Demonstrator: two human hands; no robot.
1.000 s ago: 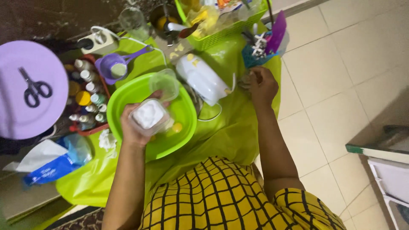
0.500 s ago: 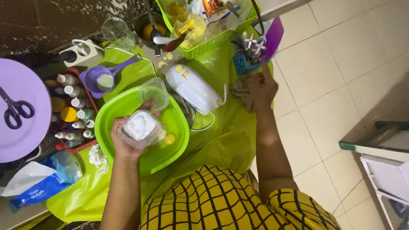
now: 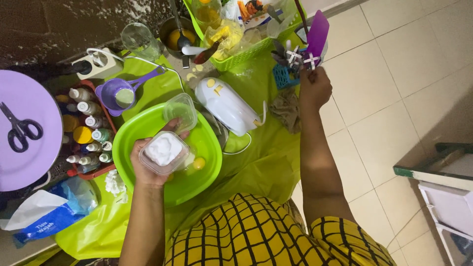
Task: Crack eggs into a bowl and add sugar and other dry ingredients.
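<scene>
Hands of one person work over a desk [image 3: 148, 88] draped in lime-green plastic, seen from above. Left hand [image 3: 148, 165] cups a small clear tub [image 3: 164, 151] of white powder, its grip closed around the tub from beneath, holding it over a green bowl [image 3: 148, 128]. An egg yolk [image 3: 199, 163] lies in the bowl, and the tub's clear lid [image 3: 181, 110] rests on the bowl's far rim, just past the fingers. Right hand [image 3: 314, 88] reaches far forward to a blue holder [image 3: 286, 76] of utensils, fingers curled; what this grip pinches cannot be told. A white hand mixer [image 3: 229, 106] lies between the two hands, beside the bowl. Left of the bowl stand a red tray of small bottles [image 3: 88, 133], a purple measuring cup [image 3: 116, 93] and a purple lid carrying scissors [image 3: 19, 130]. A green basket [image 3: 236, 56] sits behind the mixer.
</scene>
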